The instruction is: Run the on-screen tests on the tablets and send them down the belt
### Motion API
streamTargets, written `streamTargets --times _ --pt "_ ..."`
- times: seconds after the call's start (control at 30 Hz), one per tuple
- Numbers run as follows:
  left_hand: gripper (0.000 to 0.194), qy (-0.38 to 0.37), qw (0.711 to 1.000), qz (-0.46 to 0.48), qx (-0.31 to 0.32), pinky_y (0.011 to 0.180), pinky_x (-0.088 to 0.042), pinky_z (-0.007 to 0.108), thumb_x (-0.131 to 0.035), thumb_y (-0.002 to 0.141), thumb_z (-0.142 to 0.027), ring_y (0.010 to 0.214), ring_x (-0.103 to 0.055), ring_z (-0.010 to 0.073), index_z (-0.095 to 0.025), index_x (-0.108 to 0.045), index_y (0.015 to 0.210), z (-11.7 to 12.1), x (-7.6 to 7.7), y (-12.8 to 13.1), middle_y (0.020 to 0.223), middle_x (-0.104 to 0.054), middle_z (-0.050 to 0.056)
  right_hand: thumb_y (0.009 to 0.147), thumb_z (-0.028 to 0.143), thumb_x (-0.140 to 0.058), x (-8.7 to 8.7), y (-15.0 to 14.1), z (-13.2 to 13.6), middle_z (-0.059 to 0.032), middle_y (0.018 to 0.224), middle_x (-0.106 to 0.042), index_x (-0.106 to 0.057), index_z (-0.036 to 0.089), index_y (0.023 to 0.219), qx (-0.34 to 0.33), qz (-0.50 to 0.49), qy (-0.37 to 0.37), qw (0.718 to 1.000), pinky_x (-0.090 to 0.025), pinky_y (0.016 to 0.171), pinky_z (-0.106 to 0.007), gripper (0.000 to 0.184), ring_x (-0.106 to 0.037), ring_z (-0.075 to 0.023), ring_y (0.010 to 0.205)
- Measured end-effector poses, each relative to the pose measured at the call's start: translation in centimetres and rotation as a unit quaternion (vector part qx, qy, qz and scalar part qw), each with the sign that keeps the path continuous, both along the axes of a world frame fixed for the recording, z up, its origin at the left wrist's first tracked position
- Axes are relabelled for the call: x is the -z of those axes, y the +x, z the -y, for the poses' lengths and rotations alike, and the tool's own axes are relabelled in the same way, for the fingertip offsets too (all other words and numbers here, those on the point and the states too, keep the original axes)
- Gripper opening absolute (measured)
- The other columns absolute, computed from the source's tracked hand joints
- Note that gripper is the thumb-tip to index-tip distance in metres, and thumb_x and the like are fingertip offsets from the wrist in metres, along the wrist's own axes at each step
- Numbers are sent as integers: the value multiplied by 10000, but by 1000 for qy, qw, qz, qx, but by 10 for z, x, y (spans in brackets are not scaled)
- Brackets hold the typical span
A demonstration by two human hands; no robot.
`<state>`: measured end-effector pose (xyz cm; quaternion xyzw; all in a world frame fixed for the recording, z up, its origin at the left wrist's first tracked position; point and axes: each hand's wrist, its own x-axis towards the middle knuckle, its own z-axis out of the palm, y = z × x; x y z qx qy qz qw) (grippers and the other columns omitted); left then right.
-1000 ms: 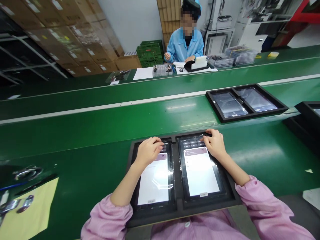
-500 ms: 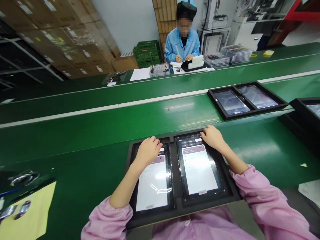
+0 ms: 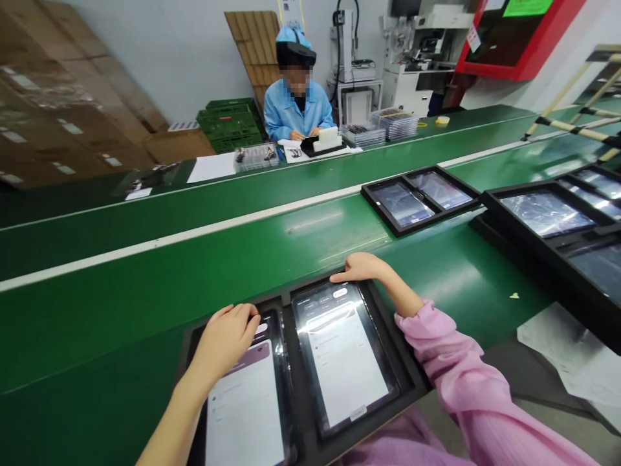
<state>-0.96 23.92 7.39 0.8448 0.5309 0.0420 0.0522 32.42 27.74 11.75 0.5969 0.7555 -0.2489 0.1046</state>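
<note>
A black foam tray (image 3: 301, 382) lies at the near edge of the green bench, tilted in view. Two tablets with lit screens sit in it, a left tablet (image 3: 247, 408) and a right tablet (image 3: 347, 366). My left hand (image 3: 229, 336) is closed over the tray's far rim, its bent fingers covering the left tablet's top corner. At the far right corner, my right hand (image 3: 363, 266) grips the rim, with the thumb on the inner side by the right tablet and the fingers partly hidden.
Another black tray (image 3: 405, 223) with two tablets lies farther back. Stacked trays (image 3: 548, 239) with tablets stand at right. Across the bench, a person in blue (image 3: 298, 110) works beside stacked clear trays (image 3: 395, 123). White sheets (image 3: 572, 356) hang near my right side.
The view has swung right, so the tray and both hands appear farther left and lower. More stacked trays show at right. My hands remain at the tray's far rim.
</note>
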Motion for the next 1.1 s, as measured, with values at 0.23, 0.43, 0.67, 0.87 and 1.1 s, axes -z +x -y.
streamTargets --times 0.23,0.43,0.67,0.87,1.1 --pt "275 -50 999 20 -11 1110 -377 577 -352 841 -468 881 -717 293 -256 -527 842 -7 -5 -12 970 -759 52 836 728 -623 -4 -5 2 -122 793 -710 -753 75 1012 -32 -2 -6 999 -384 570 -257 689 -658 -225 739" --pt "257 -68 998 -5 -18 1170 -279 589 -390 815 -491 764 -706 260 -251 -481 828 -2 -16 -3 901 -754 45 805 691 -682 3 -4 2 -118 777 -703 -760 94 958 -31 11 10 999 -381 569 -267 621 -656 -238 745" --pt "258 -66 998 6 -9 1173 -278 584 -317 870 -446 820 -710 248 -250 -485 859 0 -15 -7 927 -750 40 834 674 -657 4 -3 2 -114 803 -702 -755 86 938 -35 1 10 999 -364 555 -261 605 -643 -223 735" --pt "271 -59 998 -4 -15 1166 -284 592 -321 881 -429 796 -708 247 -245 -520 876 -1 -13 -8 916 -747 39 855 679 -633 3 -2 1 -117 831 -700 -745 86 902 -30 -5 5 1000 -366 558 -265 605 -637 -222 745" --pt "556 -76 997 -30 13 1153 -295 595 -524 808 -622 1178 -617 335 -214 -590 1179 14 -9 -7 1259 -663 126 702 645 -800 1 -11 20 -209 1141 -607 -688 94 1085 -60 47 57 995 -473 868 -369 680 -552 -353 1102"
